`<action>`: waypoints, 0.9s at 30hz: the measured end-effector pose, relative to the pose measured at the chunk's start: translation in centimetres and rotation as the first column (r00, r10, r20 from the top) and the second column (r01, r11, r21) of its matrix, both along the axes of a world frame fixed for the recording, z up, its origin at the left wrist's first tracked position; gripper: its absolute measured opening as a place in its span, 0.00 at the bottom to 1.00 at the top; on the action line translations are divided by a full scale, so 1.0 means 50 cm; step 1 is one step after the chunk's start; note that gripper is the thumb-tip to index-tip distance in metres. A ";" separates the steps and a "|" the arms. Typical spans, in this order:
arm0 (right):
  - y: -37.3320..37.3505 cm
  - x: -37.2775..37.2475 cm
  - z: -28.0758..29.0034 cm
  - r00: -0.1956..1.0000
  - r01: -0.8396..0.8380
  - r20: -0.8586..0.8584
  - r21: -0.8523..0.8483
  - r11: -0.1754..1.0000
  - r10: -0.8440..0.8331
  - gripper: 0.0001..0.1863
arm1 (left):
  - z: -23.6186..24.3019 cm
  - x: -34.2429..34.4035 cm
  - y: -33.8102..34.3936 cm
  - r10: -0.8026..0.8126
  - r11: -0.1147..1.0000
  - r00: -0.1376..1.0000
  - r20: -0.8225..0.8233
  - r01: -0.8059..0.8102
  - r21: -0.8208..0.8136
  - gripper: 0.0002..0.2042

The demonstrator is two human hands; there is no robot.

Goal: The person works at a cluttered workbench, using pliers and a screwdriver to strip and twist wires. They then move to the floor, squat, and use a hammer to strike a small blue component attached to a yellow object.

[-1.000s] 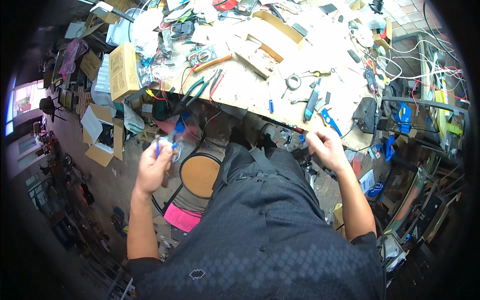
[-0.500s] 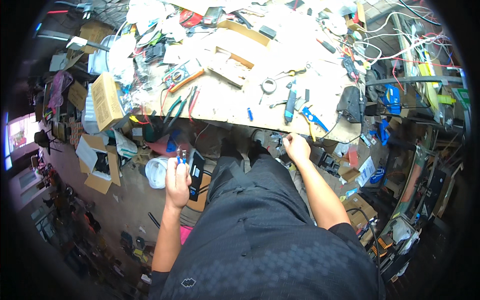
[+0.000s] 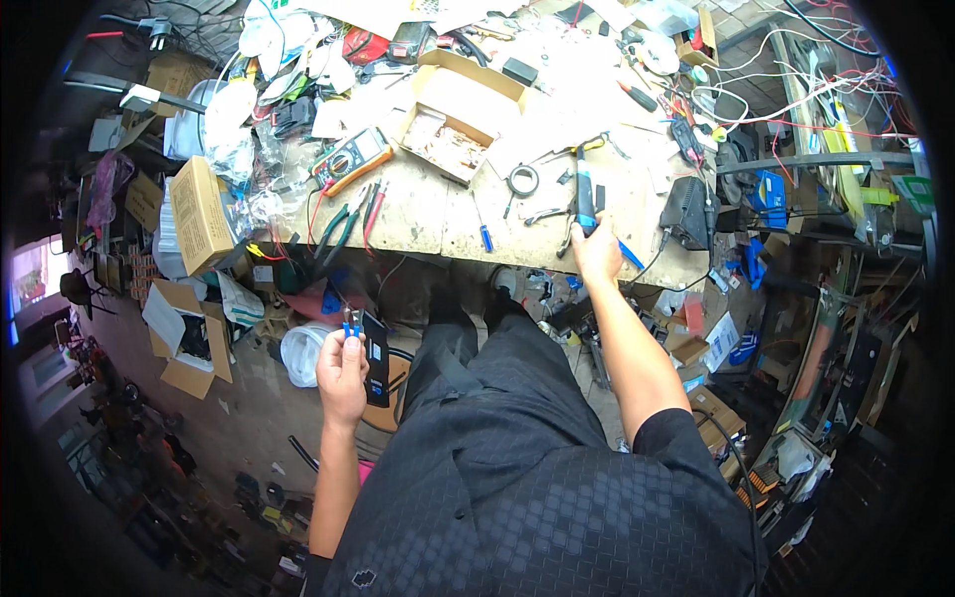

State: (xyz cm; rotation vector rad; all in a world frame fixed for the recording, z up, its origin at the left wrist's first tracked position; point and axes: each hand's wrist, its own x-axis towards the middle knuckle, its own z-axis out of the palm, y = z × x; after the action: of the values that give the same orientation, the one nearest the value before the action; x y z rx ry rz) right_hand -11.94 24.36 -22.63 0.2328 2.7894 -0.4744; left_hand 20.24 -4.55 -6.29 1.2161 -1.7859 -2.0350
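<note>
- Left hand (image 3: 342,376): short of the workbench (image 3: 418,224)'s front edge, thumb and fingers pinched on two slim blue-sleeved pieces (image 3: 352,326).
- Those pieces stand side by side, long axes nearly parallel, metal tips pointing away from the wearer – toward the workbench.
- Right hand (image 3: 597,254): over the workbench's front edge, fingers at the near end of a long blue-and-black tool (image 3: 585,199) (whether they grip it or only touch it, I cannot tell).
- That tool's long axis runs across the workbench's depth, its far end pointing away from the wearer and slightly left.
- Blue-handled screwdriver (image 3: 485,237): near the workbench's front edge, shaft pointing toward its back.
</note>
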 end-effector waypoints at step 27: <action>-0.152 0.081 0.103 0.792 0.230 0.499 -0.778 0.585 0.353 0.10 | 0.006 -0.043 -0.034 -0.091 0.990 0.991 -0.093 0.100 0.098 0.15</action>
State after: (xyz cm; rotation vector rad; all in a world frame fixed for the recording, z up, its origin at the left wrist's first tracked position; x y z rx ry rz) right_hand -7.91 16.78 -17.46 0.0385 1.6747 -1.3345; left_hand 18.11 -6.27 -5.99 1.0667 -1.7503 -2.2219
